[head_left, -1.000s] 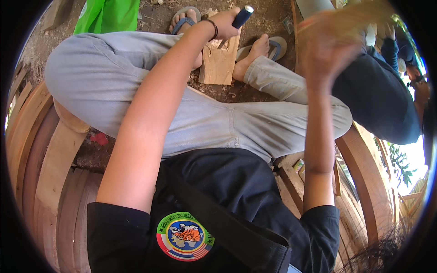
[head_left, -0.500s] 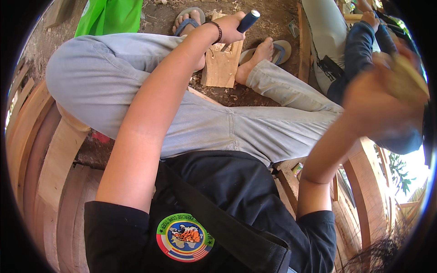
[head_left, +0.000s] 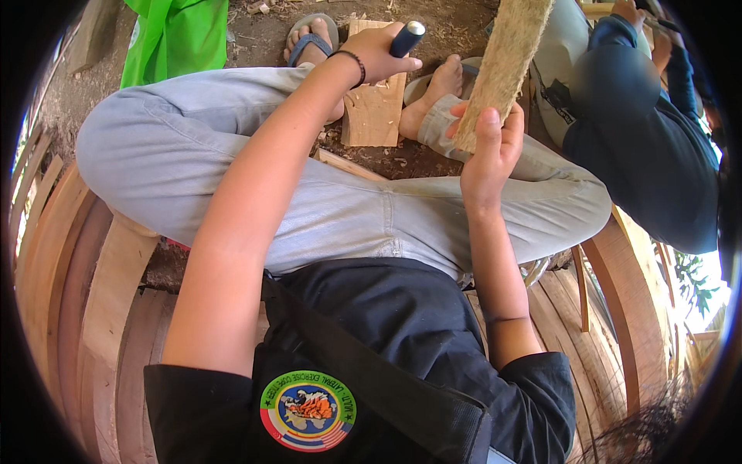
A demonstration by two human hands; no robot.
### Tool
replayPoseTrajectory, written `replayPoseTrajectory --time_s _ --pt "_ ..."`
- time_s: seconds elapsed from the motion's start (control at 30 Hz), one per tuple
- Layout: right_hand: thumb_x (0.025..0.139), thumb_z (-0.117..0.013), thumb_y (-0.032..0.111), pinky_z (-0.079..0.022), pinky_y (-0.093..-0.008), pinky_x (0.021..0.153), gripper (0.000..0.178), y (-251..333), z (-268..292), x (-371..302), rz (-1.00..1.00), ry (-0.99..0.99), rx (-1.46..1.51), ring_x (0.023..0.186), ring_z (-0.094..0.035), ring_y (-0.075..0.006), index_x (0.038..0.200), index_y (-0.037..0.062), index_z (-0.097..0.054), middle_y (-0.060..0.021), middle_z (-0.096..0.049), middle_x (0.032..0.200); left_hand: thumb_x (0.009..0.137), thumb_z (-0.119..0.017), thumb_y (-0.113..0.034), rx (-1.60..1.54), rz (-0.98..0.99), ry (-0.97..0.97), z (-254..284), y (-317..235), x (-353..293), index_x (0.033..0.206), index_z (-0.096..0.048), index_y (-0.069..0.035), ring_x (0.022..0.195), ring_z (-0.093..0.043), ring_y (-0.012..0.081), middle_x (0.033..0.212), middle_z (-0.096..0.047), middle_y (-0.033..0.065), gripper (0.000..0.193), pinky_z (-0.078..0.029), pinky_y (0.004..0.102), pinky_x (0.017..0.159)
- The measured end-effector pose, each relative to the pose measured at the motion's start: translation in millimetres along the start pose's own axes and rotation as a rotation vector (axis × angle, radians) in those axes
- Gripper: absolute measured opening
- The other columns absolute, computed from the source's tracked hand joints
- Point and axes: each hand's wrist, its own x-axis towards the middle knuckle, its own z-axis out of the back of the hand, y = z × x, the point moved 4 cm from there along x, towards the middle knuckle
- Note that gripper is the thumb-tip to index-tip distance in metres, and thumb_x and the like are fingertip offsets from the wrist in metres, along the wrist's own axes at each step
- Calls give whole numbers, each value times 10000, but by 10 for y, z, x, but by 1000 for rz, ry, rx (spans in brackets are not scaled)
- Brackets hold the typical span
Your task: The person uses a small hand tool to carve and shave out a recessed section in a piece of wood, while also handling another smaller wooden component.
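Note:
My left hand [head_left: 376,56] is closed around a chisel [head_left: 406,40] with a dark blue handle and a metal cap on top. It stands tilted over a pale wood block [head_left: 372,120] on the ground between my feet; my hand hides its blade. My right hand [head_left: 492,147] grips the lower end of a long, rough-faced piece of wood [head_left: 506,66], thumb along its near face. That piece is raised to the right of the chisel, apart from it.
A green bag [head_left: 176,42] lies at the far left. Shavings litter the dirt ground [head_left: 270,35]. To the right sits another person [head_left: 649,155] in dark blue, close to my right knee. Curved wooden planks [head_left: 97,309] flank me on both sides.
My right hand has swung the rough piece of wood from the far right in toward the middle. My left hand and the chisel have shifted slightly left.

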Motion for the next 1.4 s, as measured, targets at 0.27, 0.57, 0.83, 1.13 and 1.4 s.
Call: replayPoseTrajectory --time_s 0.27,0.57,0.83,1.13,1.4 --pt "1068 -521 371 -437 -236 533 330 -59 80 -11 -259 -80 110 647 -634 -126 1132 48 -526 -124 -696 922 808 -740 -109 503 -393 276 -553 -43 -589 1001 -678 -103 986 -682 347 1036 -664 130 203 -550 445 845" --pt "1062 -536 368 -430 -224 514 321 -108 176 -20 -242 -80 141 630 -632 -120 1118 52 -543 -142 -721 940 855 -750 -82 118 -368 39 -328 -127 -466 1061 -693 -84 1007 -697 301 1059 -710 122 213 -559 395 888" --pt "1057 -549 376 -439 -223 518 334 -127 220 5 -263 -101 147 637 -634 -120 1112 47 -550 -146 -721 941 924 -778 -231 -79 -178 -57 -129 247 -224 1069 -666 -51 953 -682 146 998 -725 36 257 -550 314 882" --pt "1056 -561 381 -440 -220 516 356 -155 195 4 -276 -71 133 637 -630 -115 1135 34 -551 -148 -726 947 910 -798 -308 -66 -106 -76 -106 244 -165 1077 -668 -54 954 -685 156 999 -727 31 331 -544 323 901" --pt "1055 -566 368 -429 -213 512 358 -147 140 -10 -272 -50 95 634 -622 -100 1159 26 -542 -122 -724 944 909 -785 -364 -19 -130 -111 -82 237 -177 1061 -671 -50 948 -697 173 991 -735 55 366 -541 333 894"
